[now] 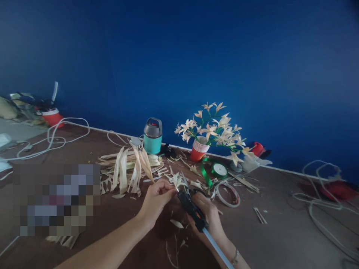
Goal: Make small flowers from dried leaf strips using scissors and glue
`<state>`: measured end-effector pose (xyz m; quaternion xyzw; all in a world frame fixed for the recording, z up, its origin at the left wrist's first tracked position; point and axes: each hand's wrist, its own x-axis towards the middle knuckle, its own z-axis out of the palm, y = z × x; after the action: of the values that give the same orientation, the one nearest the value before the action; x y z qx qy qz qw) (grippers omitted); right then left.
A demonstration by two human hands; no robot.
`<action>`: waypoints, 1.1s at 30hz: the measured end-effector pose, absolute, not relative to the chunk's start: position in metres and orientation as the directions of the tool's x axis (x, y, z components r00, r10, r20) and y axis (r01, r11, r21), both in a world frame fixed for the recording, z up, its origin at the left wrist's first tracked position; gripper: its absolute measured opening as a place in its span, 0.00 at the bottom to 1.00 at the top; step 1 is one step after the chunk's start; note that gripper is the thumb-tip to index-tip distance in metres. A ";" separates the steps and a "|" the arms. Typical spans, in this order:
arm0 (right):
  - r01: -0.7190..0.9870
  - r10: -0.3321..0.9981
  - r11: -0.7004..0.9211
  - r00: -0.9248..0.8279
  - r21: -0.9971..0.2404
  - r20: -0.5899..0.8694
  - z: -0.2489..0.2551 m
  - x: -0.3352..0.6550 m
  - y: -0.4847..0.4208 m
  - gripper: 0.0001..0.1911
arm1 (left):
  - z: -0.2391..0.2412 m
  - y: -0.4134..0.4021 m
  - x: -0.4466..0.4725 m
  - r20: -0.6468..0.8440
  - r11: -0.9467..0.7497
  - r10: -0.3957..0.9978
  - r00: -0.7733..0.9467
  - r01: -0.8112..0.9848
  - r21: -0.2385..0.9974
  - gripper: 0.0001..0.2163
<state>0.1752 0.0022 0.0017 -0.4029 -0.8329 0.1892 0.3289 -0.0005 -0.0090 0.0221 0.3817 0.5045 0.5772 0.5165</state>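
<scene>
My left hand is closed in a pinch on a small pale husk flower, above the middle of the table. Wrapped round a black hot glue gun is my right hand. The gun's metal nozzle meets or almost meets the flower's base; I cannot tell if it touches. A long pale glue stick sticks out of the gun's back end. Just below the hands lies a loose petal-shaped piece, among thin scraps.
Dried husk strips lie left of my hands. Behind stand a teal container and red cups holding finished-looking flowers. Right of centre are a green ribbon spool and a tape ring. White cables run along both sides.
</scene>
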 end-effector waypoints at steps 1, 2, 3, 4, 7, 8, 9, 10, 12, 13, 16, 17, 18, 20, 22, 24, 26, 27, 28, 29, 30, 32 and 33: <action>0.542 0.793 0.606 -0.461 -0.582 0.397 0.002 0.175 0.002 0.04 | 0.022 -0.009 -0.001 -0.070 0.035 0.981 -0.181 -0.194 0.980 0.07; 0.536 0.791 0.610 -0.462 -0.584 0.402 0.002 0.175 0.003 0.04 | 0.021 -0.009 -0.001 -0.058 0.025 0.981 -0.186 -0.176 0.984 0.07; 0.530 0.788 0.614 -0.461 -0.585 0.408 0.002 0.175 0.003 0.04 | 0.019 -0.009 -0.001 -0.044 0.013 0.981 -0.191 -0.159 0.987 0.06; 0.526 0.786 0.616 -0.459 -0.586 0.414 0.003 0.175 0.003 0.05 | 0.018 -0.009 -0.001 -0.030 0.001 0.980 -0.195 -0.145 0.989 0.06; 0.527 0.788 0.614 -0.454 -0.587 0.416 0.005 0.175 0.002 0.05 | 0.014 -0.007 -0.002 0.010 -0.034 0.979 -0.205 -0.111 0.993 0.05; 0.530 0.794 0.606 -0.450 -0.592 0.410 0.006 0.175 0.001 0.05 | 0.013 -0.007 -0.002 0.027 -0.049 0.978 -0.208 -0.101 0.994 0.05; 0.535 0.804 0.591 -0.444 -0.603 0.395 0.006 0.175 0.000 0.05 | 0.012 -0.007 -0.003 0.047 -0.066 0.977 -0.210 -0.088 0.994 0.05; 0.538 0.819 0.570 -0.431 -0.622 0.378 0.007 0.175 -0.001 0.05 | 0.012 -0.006 -0.004 0.071 -0.087 0.975 -0.210 -0.070 0.994 0.04; 0.529 0.861 0.500 -0.388 -0.685 0.329 0.006 0.175 -0.002 0.05 | 0.011 -0.006 -0.005 0.139 -0.146 0.969 -0.205 -0.017 0.989 0.04; 0.517 0.890 0.442 -0.355 -0.733 0.286 0.006 0.175 -0.002 0.04 | 0.012 -0.006 -0.006 0.177 -0.177 0.964 -0.198 0.016 0.984 0.04; 0.418 0.962 0.146 -0.270 -0.897 0.030 0.005 0.177 0.000 0.08 | 0.016 -0.006 -0.011 0.291 -0.276 0.948 -0.131 0.123 0.953 0.04; 0.376 0.960 0.036 -0.271 -0.926 -0.073 0.005 0.178 0.001 0.11 | 0.019 -0.006 -0.013 0.332 -0.316 0.940 -0.081 0.165 0.934 0.04; 0.338 0.949 -0.050 -0.277 -0.940 -0.150 0.006 0.180 0.002 0.13 | 0.021 -0.006 -0.015 0.371 -0.360 0.929 -0.011 0.212 0.908 0.04; 0.293 0.945 -0.100 -0.272 -0.951 -0.183 0.010 0.185 0.003 0.15 | 0.023 -0.006 -0.019 0.425 -0.455 0.891 0.162 0.303 0.837 0.06; 0.312 0.970 0.012 -0.233 -0.950 -0.064 0.018 0.190 0.001 0.13 | 0.023 -0.004 -0.022 0.415 -0.503 0.861 0.294 0.372 0.780 0.08; 0.408 0.942 0.231 -0.320 -0.883 0.098 0.030 0.193 -0.003 0.08 | 0.019 -0.001 -0.023 0.376 -0.468 0.882 0.286 0.422 0.777 0.07; 0.499 0.799 0.474 -0.590 -0.726 0.117 0.041 0.194 -0.007 0.04 | 0.015 0.002 -0.023 0.334 -0.346 0.937 0.106 0.430 0.834 0.05; 0.555 0.764 0.548 -0.636 -0.626 0.105 0.044 0.194 -0.007 0.03 | 0.014 0.004 -0.023 0.282 -0.262 0.959 0.008 0.395 0.880 0.03; 0.626 0.767 0.581 -0.635 -0.520 0.092 0.047 0.195 -0.006 0.04 | 0.014 0.005 -0.023 0.200 -0.169 0.978 -0.066 0.323 0.931 0.03; 0.703 0.799 0.572 -0.593 -0.422 0.096 0.048 0.197 -0.005 0.06 | 0.014 0.006 -0.023 0.121 -0.087 0.985 -0.125 0.245 0.965 0.05; 0.775 0.842 0.531 -0.527 -0.343 0.115 0.047 0.201 -0.002 0.10 | 0.015 0.006 -0.023 0.052 -0.024 0.985 -0.162 0.169 0.985 0.07; 0.867 0.902 0.431 -0.408 -0.251 0.141 0.043 0.214 0.007 0.17 | 0.017 0.006 -0.023 -0.021 0.034 0.981 -0.195 0.063 0.997 0.09; 0.896 0.922 0.386 -0.363 -0.221 0.135 0.040 0.224 0.012 0.19 | 0.018 0.006 -0.023 -0.027 0.035 0.979 -0.200 0.036 0.999 0.09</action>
<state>0.2238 0.0117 0.0402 -0.5515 -0.8238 0.0548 0.1188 -0.0225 0.0059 0.0177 0.4493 0.5649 0.5300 0.4452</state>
